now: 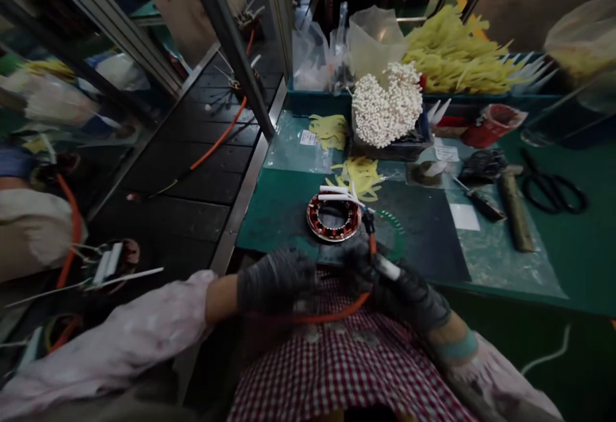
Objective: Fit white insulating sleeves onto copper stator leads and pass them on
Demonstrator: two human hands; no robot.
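Observation:
A copper-wound ring (333, 216) lies on the green table near its front edge, with white sleeves across its top. From its right side an orange cable (344, 313) runs down past the table edge and curves left. My gloved right hand (402, 287) is closed beside the cable, with a white tube (386, 267) in its fingers. My gloved left hand (279, 279) is in front of the table edge, left of the cable; its fingers are smeared by motion, and what they hold, if anything, is hidden.
Yellow sleeves (359, 178) and a box of white-tipped pieces (387, 108) stand behind the ring. Black scissors (553, 190) and a worn wooden handle (516, 210) lie at right. Left, a dark slatted conveyor (192, 185) carries other rings. A co-worker's sleeve (33, 229) shows far left.

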